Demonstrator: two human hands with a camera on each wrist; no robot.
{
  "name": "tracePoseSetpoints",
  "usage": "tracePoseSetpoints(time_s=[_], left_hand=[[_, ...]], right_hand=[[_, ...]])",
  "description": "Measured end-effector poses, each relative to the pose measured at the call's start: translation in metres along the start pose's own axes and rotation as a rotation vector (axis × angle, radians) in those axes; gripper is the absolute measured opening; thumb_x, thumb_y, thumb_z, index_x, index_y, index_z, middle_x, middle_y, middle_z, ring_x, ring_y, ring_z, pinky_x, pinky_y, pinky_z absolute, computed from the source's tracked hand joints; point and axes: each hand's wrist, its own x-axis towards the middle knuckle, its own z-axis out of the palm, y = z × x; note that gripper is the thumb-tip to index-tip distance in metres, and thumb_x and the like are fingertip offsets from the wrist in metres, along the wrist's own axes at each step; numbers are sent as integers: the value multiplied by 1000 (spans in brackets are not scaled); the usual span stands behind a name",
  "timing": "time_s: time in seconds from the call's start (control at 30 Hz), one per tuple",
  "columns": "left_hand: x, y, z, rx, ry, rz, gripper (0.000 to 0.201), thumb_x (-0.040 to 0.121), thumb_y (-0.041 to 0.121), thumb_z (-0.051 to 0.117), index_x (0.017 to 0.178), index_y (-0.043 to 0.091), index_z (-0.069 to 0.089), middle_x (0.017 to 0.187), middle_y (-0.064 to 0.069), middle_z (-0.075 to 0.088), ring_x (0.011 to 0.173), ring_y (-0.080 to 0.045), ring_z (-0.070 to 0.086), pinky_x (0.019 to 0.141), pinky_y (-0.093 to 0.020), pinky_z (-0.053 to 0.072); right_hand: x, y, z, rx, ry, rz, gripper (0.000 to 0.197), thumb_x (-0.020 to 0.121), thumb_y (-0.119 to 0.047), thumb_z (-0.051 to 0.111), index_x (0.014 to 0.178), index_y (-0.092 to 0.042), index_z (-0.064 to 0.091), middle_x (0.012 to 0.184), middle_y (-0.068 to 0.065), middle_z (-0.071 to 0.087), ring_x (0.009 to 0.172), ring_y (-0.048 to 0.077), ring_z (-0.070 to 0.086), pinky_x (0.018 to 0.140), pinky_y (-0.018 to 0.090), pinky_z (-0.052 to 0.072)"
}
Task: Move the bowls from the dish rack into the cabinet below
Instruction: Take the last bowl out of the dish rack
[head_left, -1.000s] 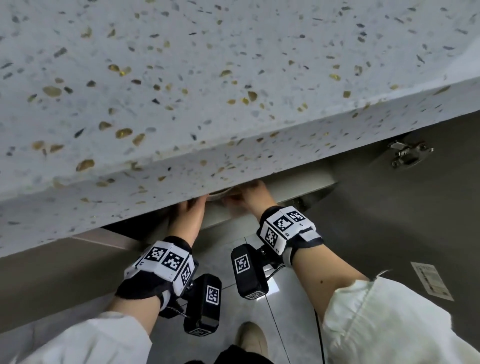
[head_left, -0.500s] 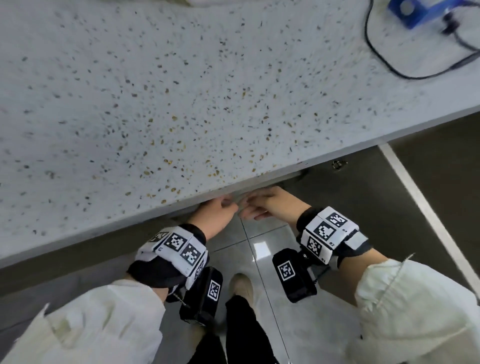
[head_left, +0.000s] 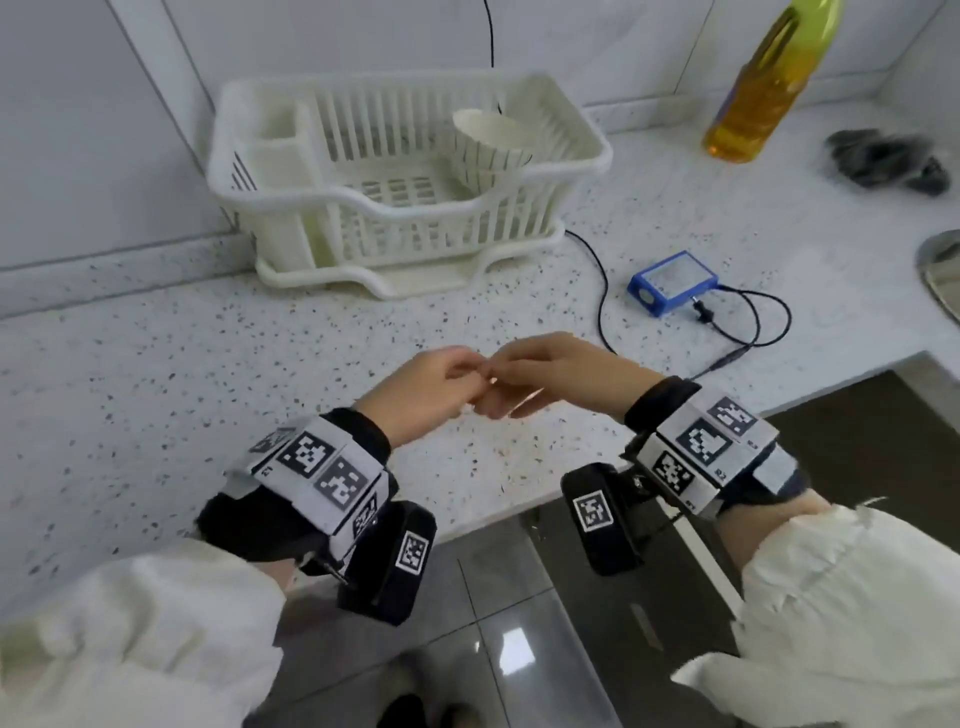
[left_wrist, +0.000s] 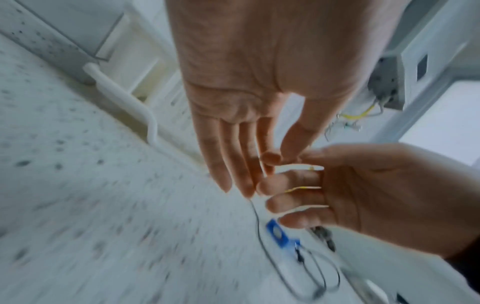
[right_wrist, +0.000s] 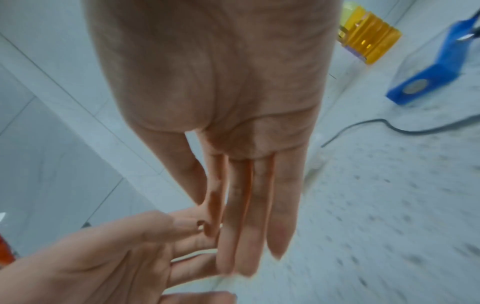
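Observation:
A white bowl with dark vertical stripes (head_left: 491, 148) leans inside the white plastic dish rack (head_left: 395, 218) at the back of the speckled counter (head_left: 156, 395). Both my hands hover empty above the counter's front, well short of the rack. My left hand (head_left: 431, 389) (left_wrist: 241, 156) and right hand (head_left: 540, 374) (right_wrist: 233, 216) have straight, relaxed fingers, and their fingertips touch each other. The cabinet under the counter is hidden from the head view.
A blue box (head_left: 672, 280) with black cables (head_left: 602, 291) lies right of the rack. A yellow oil bottle (head_left: 763, 88) and a dark cloth (head_left: 883, 161) stand at the back right. A sink rim (head_left: 940, 270) shows at the right edge. Grey floor tiles (head_left: 498, 623) lie below.
I have risen from under the counter edge; the view now looks down on the countertop and rack. Both hands came up from below the edge to above the counter, fingertips meeting.

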Motion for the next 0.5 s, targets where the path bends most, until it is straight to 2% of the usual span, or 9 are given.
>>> tracePoseSetpoints(time_s=[0.1,0.17,0.27,0.33,0.4,0.47,0.5], left_hand=[[21,23,-40,-127,175,59,25,88,21,48,111,23,56,119,0,62,113,-14,56,100,-37,46],[37,34,-64,-194,259,91,28,88,22,49,115,23,55,125,1,59,115,-14,54,102,-37,44],[67,50,-96,-236,327,122,36,89,22,47,124,19,51,128,1,56,116,-13,52,104,-36,43],[92,61,-114,-240,328,130,41,90,21,45,130,17,47,132,1,52,119,-12,49,106,-35,40],[119,68,-130,-260,320,122,44,91,21,44,134,15,43,136,-1,49,121,-12,46,108,-35,37],[146,74,-141,-280,301,99,44,91,20,42,135,14,41,139,-2,46,125,-14,44,110,-35,35],[158,76,-145,-293,294,82,44,91,19,42,135,13,40,140,-3,45,127,-15,42,110,-36,35]], right_hand=[[25,-29,-31,40,164,-67,30,94,-17,44,115,-3,62,110,14,68,96,22,64,92,33,51],[48,-44,-52,87,298,-86,30,93,-13,45,117,-4,61,108,10,65,97,21,61,90,29,50],[92,-62,-85,152,546,-116,29,89,-7,46,114,-5,62,100,8,62,93,21,55,79,23,47],[123,-70,-107,168,705,-114,30,87,-5,46,111,-9,63,85,2,57,88,21,50,71,21,43],[155,-76,-128,122,793,-49,35,87,-6,43,118,-7,61,75,-6,50,83,17,49,73,23,42],[183,-76,-147,-12,813,109,37,87,-11,42,118,-2,60,75,0,50,82,18,48,79,30,43],[195,-76,-154,-51,781,182,38,88,-14,42,119,2,58,78,5,51,84,20,47,78,30,42]])
